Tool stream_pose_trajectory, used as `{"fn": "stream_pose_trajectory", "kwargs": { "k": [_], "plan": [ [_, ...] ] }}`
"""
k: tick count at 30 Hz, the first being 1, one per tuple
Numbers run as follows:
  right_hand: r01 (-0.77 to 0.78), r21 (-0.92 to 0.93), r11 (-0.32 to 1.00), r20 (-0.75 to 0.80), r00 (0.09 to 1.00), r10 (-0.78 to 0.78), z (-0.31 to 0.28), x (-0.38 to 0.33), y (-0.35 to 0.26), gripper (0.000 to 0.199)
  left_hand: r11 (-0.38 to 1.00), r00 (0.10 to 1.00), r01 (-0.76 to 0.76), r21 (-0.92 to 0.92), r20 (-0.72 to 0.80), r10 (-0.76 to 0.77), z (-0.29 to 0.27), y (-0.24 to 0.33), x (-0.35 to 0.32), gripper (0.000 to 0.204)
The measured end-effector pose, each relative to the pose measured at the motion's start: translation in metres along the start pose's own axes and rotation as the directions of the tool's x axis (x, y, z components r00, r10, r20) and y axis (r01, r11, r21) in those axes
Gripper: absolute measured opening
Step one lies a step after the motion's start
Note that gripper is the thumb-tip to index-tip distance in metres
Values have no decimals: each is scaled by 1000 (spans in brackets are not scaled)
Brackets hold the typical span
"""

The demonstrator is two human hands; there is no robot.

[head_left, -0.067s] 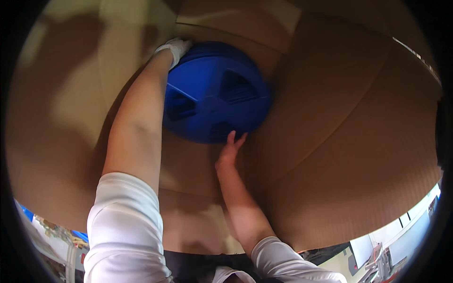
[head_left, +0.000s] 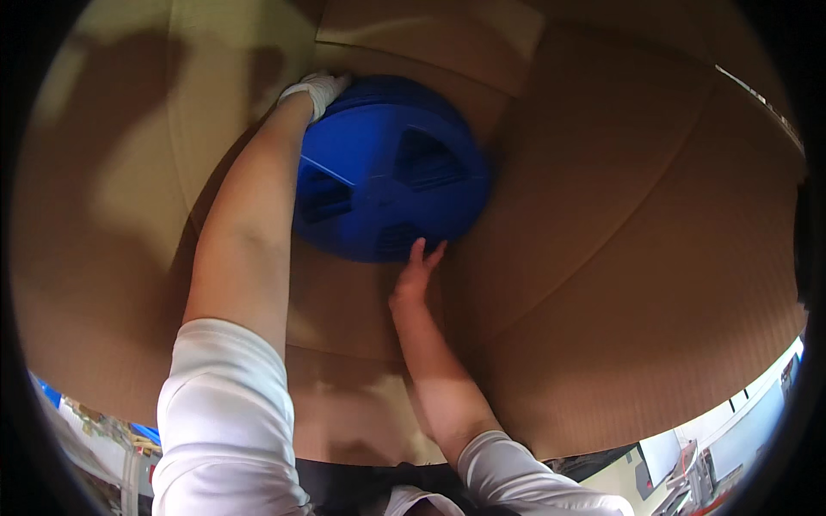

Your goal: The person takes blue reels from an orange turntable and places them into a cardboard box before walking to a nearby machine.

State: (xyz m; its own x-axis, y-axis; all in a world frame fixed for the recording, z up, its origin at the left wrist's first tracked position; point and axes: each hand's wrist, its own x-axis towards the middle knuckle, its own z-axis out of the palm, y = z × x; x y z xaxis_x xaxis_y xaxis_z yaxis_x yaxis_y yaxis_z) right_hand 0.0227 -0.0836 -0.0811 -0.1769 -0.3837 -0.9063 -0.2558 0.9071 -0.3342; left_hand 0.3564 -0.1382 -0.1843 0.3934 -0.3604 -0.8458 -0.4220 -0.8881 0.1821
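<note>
Since the earlier frame, only a slight shift shows: the blue reel (head_left: 379, 202), both our hands and the creases at the far end of the cardboard box (head_left: 602, 284) sit a touch further left in view, while our hands keep the same places at the reel's edge.

The reel lies deep inside the box, its smooth, round plastic face turned toward us. We count 3 wedge-shaped openings around its middle, with thin ribbed layers showing through them; more curved edges stack behind its top, so we cannot tell whether it is 1 reel or several.

Our left hand (head_left: 317, 90), in a wrinkled white glove (head_left: 303, 89), bends over the upper left rim. Its fingertips are largely hidden, so we cannot tell how tightly it closes. Our right hand (head_left: 413, 279) is at the lower edge, with 2 visible fingers spread apart and pointing up against the rim; it clasps nothing that we can see.

The box walls are matte brown, finely ribbed at right, with long curving creases. White sleeves (head_left: 228, 387) of soft, folded cloth bunch on our arms.
</note>
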Motion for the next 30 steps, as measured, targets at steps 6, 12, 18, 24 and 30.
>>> {"fn": "stream_pose_trajectory", "kwargs": {
  "k": [6,12,18,24,30],
  "plan": [
    [-78,54,995,69,995,75,-12,-11,-1,76,987,989,-136,85,66,131,0,-29,-23,68],
    [-55,149,987,24,998,51,-32,-50,-37,73,968,983,-31,-250,169,75,2,20,-135,86],
    [-127,597,792,383,913,-142,-55,-98,-98,71,908,980,-25,-419,168,104,19,55,-259,95],
    [-31,377,926,523,832,-185,-76,-101,-123,77,983,948,-109,-147,-313,59,33,90,-352,78],
    [-110,463,880,384,919,-87,-101,-93,-138,78,965,962,-139,-221,-260,79,36,91,-354,71]
  ]
}}
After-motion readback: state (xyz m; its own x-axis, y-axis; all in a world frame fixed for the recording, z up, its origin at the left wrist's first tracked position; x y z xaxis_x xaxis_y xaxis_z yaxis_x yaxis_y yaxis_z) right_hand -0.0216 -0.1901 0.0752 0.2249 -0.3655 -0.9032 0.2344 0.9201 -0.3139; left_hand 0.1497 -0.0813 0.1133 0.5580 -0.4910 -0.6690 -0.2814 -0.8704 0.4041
